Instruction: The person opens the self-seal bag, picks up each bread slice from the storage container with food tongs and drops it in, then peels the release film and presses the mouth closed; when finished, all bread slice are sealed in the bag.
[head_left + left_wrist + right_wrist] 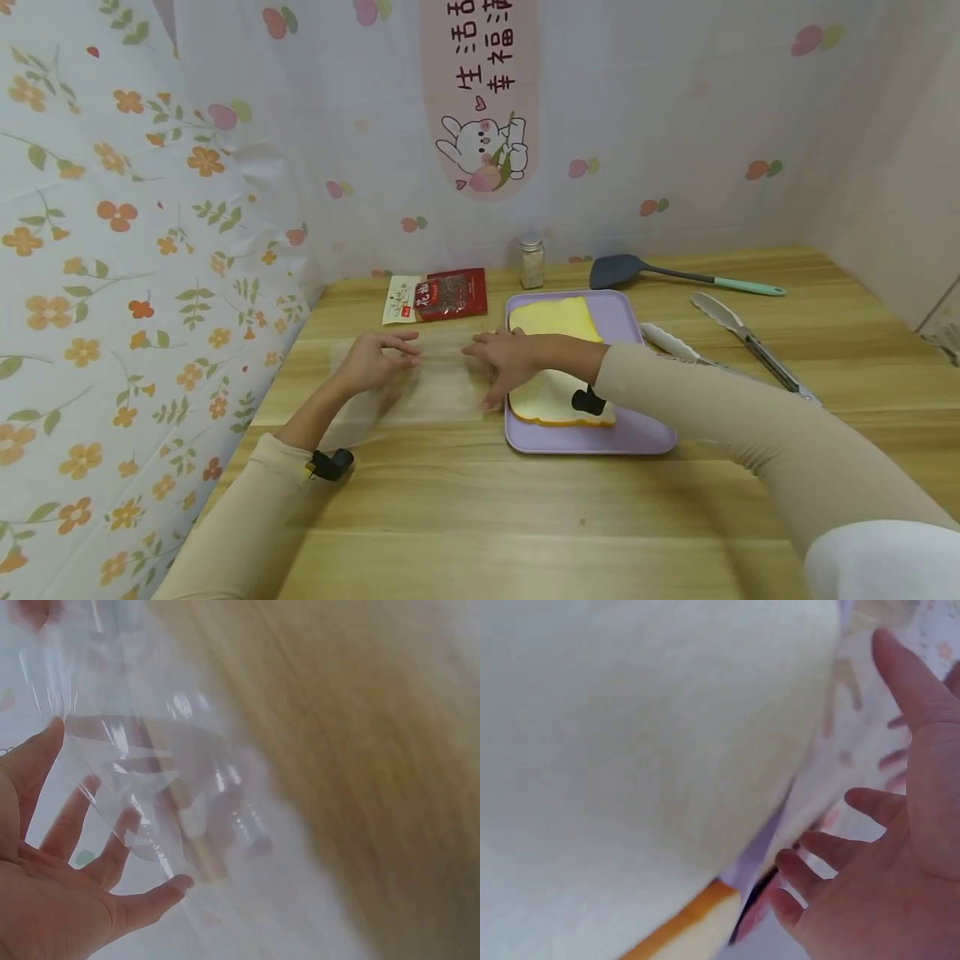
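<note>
A sheet of clear plastic film [442, 387] lies over the table between my two hands. My left hand [372, 362] is at its left side; in the left wrist view, thumb and index meet where the film wrinkles [112, 735] converge, while the other fingers spread along the edge. Above the left edge of a purple tray [645, 437] is my right hand [510, 358], its fingers spread and the thumb apart in the right wrist view. On that tray, two bread slices [555, 400] show, one yellowish, one cream, partly hidden by my right arm.
Behind the film lies a red-and-cream spice packet [450, 296], and a small glass seasoning jar [532, 265] stands near the curtain. A spatula [618, 271] with a mint handle and metal tongs [750, 342] lie right of the tray, partly beyond my right forearm.
</note>
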{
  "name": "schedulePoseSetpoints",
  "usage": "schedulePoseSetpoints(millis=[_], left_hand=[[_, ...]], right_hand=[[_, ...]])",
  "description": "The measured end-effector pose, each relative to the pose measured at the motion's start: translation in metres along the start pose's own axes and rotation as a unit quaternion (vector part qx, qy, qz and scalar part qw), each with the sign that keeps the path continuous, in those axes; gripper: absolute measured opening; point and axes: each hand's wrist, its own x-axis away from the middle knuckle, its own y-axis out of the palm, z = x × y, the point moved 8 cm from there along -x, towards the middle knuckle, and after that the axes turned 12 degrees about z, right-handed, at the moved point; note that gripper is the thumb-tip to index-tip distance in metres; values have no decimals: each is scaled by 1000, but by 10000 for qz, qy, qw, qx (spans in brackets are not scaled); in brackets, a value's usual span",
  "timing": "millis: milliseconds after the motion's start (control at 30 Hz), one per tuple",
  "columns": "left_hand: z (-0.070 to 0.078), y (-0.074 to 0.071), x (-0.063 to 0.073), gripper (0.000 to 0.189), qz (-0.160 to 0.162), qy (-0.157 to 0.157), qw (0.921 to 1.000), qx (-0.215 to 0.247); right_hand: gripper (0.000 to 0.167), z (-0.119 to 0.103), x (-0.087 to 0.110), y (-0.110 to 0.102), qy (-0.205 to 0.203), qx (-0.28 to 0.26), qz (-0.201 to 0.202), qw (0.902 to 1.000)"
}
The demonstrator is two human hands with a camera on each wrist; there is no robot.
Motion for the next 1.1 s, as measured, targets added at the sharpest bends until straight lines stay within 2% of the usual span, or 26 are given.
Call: schedulePoseSetpoints(millis=[200,367,600,900,1100], left_hand=[[0,0,0,18,-8,12,9995,327],[1,2,0,16,-6,57,9993,361],[0,2,-1,16,-42,142,9995,277],[-1,1,1,15,-68,139,9996,240],[-4,0,1,15,-48,88,9999,135]], right_hand=[[87,8,21,-21,-30,-212,527,9984],[78,16,46,-37,26,-718,1090,9914],[72,36,90,-51,504,-1171,1685,9774],[66,75,153,-66,914,-876,2416,9621],[68,105,192,-62,1285,-670,2469,9582]])
